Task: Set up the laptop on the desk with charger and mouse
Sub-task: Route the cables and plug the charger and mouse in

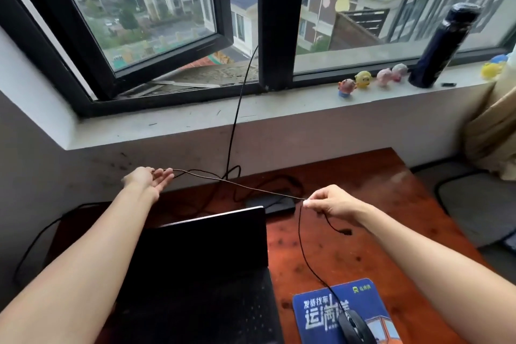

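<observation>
Right hand point(332, 202) pinches the mouse point(356, 327) cord point(251, 189), stretched taut to the left hand point(148, 180), grip unclear, above the laptop point(195, 260).

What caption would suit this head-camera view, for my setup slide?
Setting up: left hand and right hand stretch a thin cable above the open laptop, mouse on its blue pad.

Blue mouse pad point(321, 292), white print "发货找车", larger "运满满" beneath it
</observation>
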`<state>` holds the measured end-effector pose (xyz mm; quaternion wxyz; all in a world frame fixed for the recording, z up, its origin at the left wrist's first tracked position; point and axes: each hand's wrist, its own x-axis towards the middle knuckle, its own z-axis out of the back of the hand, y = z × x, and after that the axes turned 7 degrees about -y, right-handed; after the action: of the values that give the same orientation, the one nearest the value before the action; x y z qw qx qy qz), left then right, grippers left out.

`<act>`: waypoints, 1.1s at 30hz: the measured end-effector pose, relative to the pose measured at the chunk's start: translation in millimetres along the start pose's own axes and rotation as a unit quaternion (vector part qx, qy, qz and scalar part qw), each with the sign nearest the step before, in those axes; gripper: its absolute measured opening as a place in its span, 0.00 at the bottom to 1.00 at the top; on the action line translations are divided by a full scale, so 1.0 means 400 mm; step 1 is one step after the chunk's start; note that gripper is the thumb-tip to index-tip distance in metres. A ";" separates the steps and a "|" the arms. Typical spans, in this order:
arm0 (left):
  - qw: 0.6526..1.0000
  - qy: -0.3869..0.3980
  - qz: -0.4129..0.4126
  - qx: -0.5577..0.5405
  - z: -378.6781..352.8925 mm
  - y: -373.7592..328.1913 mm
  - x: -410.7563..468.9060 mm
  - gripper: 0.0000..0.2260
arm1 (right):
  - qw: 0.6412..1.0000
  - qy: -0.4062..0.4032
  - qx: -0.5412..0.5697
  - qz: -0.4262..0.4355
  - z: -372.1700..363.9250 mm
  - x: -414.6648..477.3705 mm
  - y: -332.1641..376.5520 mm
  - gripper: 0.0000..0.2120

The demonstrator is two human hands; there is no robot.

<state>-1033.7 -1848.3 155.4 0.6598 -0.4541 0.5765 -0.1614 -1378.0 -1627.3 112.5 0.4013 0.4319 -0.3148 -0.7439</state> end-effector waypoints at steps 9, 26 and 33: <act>0.992 0.029 0.022 0.124 0.053 0.011 0.018 0.18 | 0.989 -0.096 -0.114 0.010 0.010 -0.009 -0.048 0.10; 0.835 0.291 -0.225 0.409 0.086 0.343 -0.426 0.04 | 0.910 0.031 0.387 -0.146 -0.128 -0.115 0.013 0.06; 0.840 0.303 -0.145 0.426 0.139 0.496 -0.442 0.05 | 0.895 0.086 0.384 -0.208 -0.177 -0.167 -0.085 0.07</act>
<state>-1094.9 -1588.6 104.0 0.5499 -0.1350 0.5499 -0.6140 -1305.4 -1561.5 80.7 0.0655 0.6701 -0.4430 -0.5919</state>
